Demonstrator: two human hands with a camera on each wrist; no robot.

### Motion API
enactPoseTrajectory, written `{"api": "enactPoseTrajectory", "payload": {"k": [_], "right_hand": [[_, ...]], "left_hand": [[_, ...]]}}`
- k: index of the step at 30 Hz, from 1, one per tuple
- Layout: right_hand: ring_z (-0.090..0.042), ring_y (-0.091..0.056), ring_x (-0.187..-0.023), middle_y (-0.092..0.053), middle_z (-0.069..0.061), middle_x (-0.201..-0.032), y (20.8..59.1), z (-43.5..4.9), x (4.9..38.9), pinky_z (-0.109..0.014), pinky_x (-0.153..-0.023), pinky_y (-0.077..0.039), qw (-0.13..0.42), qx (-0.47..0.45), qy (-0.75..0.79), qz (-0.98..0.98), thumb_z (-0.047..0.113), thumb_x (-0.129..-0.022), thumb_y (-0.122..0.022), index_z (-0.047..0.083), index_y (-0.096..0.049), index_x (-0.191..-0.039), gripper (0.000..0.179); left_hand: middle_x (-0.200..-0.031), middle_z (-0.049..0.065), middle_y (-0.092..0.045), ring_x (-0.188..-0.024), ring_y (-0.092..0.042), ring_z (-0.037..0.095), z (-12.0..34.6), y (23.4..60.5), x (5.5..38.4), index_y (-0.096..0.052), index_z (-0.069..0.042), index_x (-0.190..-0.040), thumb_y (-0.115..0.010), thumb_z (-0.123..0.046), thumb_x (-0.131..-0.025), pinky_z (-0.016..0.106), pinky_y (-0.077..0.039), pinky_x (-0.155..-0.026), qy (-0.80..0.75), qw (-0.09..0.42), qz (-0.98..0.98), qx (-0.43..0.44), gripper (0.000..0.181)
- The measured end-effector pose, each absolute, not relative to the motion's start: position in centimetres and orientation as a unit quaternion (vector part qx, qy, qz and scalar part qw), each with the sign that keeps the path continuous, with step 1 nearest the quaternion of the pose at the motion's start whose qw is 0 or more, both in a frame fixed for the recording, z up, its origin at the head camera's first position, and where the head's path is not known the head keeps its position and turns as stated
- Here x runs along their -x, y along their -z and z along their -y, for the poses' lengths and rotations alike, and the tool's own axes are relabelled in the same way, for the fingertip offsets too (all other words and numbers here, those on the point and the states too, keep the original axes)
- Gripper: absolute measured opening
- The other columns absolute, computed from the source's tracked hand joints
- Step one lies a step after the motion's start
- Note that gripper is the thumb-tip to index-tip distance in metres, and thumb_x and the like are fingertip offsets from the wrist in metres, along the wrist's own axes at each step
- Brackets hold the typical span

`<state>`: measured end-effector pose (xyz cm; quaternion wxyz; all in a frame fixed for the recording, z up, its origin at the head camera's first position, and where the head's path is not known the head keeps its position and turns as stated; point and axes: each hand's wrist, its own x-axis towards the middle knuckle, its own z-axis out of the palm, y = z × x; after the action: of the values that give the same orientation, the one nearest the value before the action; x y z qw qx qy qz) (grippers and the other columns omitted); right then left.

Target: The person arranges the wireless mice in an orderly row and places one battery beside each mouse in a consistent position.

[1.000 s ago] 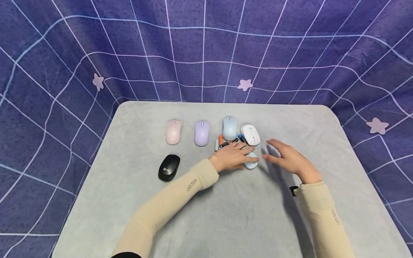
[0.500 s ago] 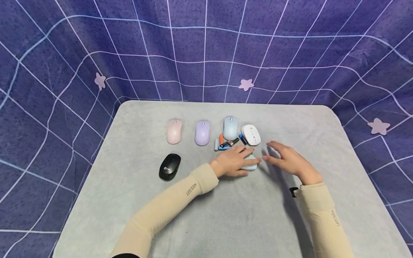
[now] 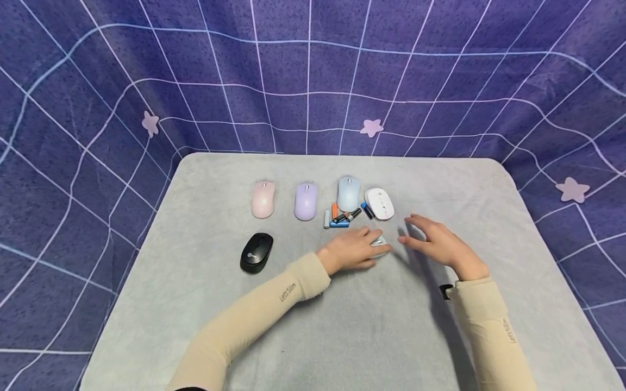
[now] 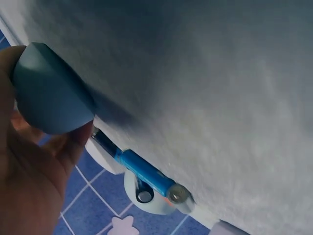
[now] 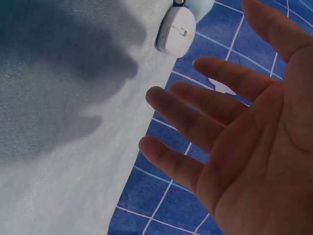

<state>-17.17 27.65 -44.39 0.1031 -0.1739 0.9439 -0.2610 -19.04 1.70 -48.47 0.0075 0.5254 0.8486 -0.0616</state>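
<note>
In the head view my left hand grips a light blue computer mouse, mostly covered by the fingers. The left wrist view shows that mouse tilted between thumb and fingers. Beyond this hand lies a cluster of batteries: a blue battery, a grey battery, an orange battery and some dark ones. My right hand hovers to the right of the held mouse, its fingers spread and slightly bent around nothing. The white mouse lies beyond, between the two hands.
Along the back of the grey table lie a pink mouse, a purple mouse and another light blue mouse. A black mouse sits nearer, on the left. A blue grid-patterned curtain surrounds the table's far sides.
My left hand has drawn back slightly toward me with the light blue mouse, uncovering the batteries. The right hand has stayed nearly still.
</note>
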Motion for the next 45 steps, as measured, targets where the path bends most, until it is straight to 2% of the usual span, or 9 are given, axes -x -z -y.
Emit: {"api": "enactPoseTrajectory", "payload": {"k": [5, 10, 13, 19, 24, 29, 35, 40, 45], "right_hand": [[-0.054, -0.04, -0.149, -0.042, -0.036, -0.16, 44.6, -27.8, 17.1, -0.067, -0.121, -0.031, 0.108, 0.171, 0.262, -0.944, 0.039, -0.106, -0.066, -0.011, -0.05, -0.152, 0.07], [-0.053, -0.041, -0.148, -0.043, -0.036, -0.159, 44.6, -27.8, 16.9, -0.066, -0.121, -0.032, 0.107, 0.171, 0.266, -0.943, 0.038, -0.106, -0.067, -0.011, -0.051, -0.152, 0.069], [-0.053, -0.042, -0.147, -0.044, -0.036, -0.158, 44.5, -27.8, 16.8, -0.066, -0.12, -0.033, 0.106, 0.174, 0.267, -0.942, 0.037, -0.105, -0.067, -0.011, -0.052, -0.151, 0.068], [-0.053, -0.042, -0.148, -0.045, -0.036, -0.158, 44.4, -28.1, 16.7, -0.065, -0.12, -0.032, 0.102, 0.176, 0.268, -0.942, 0.035, -0.105, -0.068, -0.011, -0.053, -0.149, 0.066], [-0.053, -0.041, -0.148, -0.044, -0.036, -0.158, 44.4, -28.1, 16.8, -0.065, -0.121, -0.031, 0.1, 0.183, 0.27, -0.94, 0.035, -0.105, -0.068, -0.012, -0.052, -0.15, 0.066], [-0.053, -0.04, -0.149, -0.043, -0.036, -0.16, 44.3, -28.2, 16.8, -0.065, -0.122, -0.03, 0.102, 0.182, 0.271, -0.94, 0.036, -0.106, -0.067, -0.012, -0.051, -0.15, 0.068], [-0.052, -0.038, -0.15, -0.041, -0.035, -0.161, 44.1, -28.0, 16.9, -0.064, -0.123, -0.029, 0.106, 0.181, 0.269, -0.94, 0.037, -0.106, -0.066, -0.011, -0.051, -0.151, 0.068], [-0.052, -0.039, -0.15, -0.042, -0.035, -0.16, 43.8, -27.5, 17.2, -0.063, -0.123, -0.03, 0.104, 0.191, 0.269, -0.938, 0.036, -0.106, -0.067, -0.011, -0.052, -0.15, 0.066], [-0.052, -0.04, -0.15, -0.043, -0.036, -0.16, 43.5, -26.8, 17.8, -0.062, -0.123, -0.029, 0.105, 0.202, 0.258, -0.939, 0.035, -0.106, -0.067, -0.011, -0.051, -0.151, 0.067]], "left_hand": [[-0.144, 0.009, -0.056, -0.119, -0.059, 0.026, -2.3, 49.1, 18.0, -0.053, -0.027, -0.159, -0.058, -0.045, -0.108, 0.036, -0.058, -0.09, 0.045, -0.017, -0.881, -0.471, 0.054], [-0.145, 0.011, -0.056, -0.124, -0.059, 0.029, -2.2, 49.1, 17.3, -0.057, -0.023, -0.156, -0.058, -0.039, -0.108, 0.036, -0.059, -0.091, 0.003, -0.034, -0.904, -0.425, 0.051], [-0.146, 0.015, -0.057, -0.126, -0.06, 0.033, -1.3, 48.2, 17.0, -0.059, -0.019, -0.154, -0.06, -0.035, -0.109, 0.038, -0.061, -0.089, -0.027, -0.048, -0.917, -0.395, 0.048], [-0.144, 0.021, -0.059, -0.126, -0.061, 0.042, 1.4, 45.5, 16.5, -0.063, -0.016, -0.151, -0.065, -0.033, -0.106, 0.043, -0.064, -0.077, -0.057, -0.064, -0.937, -0.339, 0.047], [-0.138, 0.025, -0.061, -0.113, -0.063, 0.042, 4.0, 44.7, 15.7, -0.064, -0.011, -0.148, -0.069, -0.029, -0.103, 0.046, -0.061, -0.066, -0.083, -0.059, -0.96, -0.262, 0.049], [-0.12, 0.025, -0.061, -0.1, -0.062, 0.042, 6.2, 45.0, 14.9, -0.067, -0.005, -0.138, -0.077, -0.026, -0.097, 0.047, -0.059, -0.059, -0.098, -0.047, -0.974, -0.198, 0.047], [-0.116, 0.025, -0.06, -0.093, -0.061, 0.041, 7.5, 45.5, 14.9, -0.065, -0.004, -0.125, -0.086, -0.03, -0.092, 0.046, -0.057, -0.058, -0.1, 0.005, -0.979, -0.178, 0.046], [-0.111, 0.023, -0.06, -0.086, -0.061, 0.038, 7.9, 46.0, 15.0, -0.065, -0.004, -0.122, -0.09, -0.035, -0.087, 0.046, -0.056, -0.056, -0.109, 0.004, -0.978, -0.176, 0.053], [-0.111, 0.025, -0.06, -0.085, -0.063, 0.04, 8.0, 46.4, 15.1, -0.065, -0.004, -0.127, -0.091, -0.043, -0.086, 0.046, -0.057, -0.057, -0.096, 0.003, -0.979, -0.179, 0.062]]}}
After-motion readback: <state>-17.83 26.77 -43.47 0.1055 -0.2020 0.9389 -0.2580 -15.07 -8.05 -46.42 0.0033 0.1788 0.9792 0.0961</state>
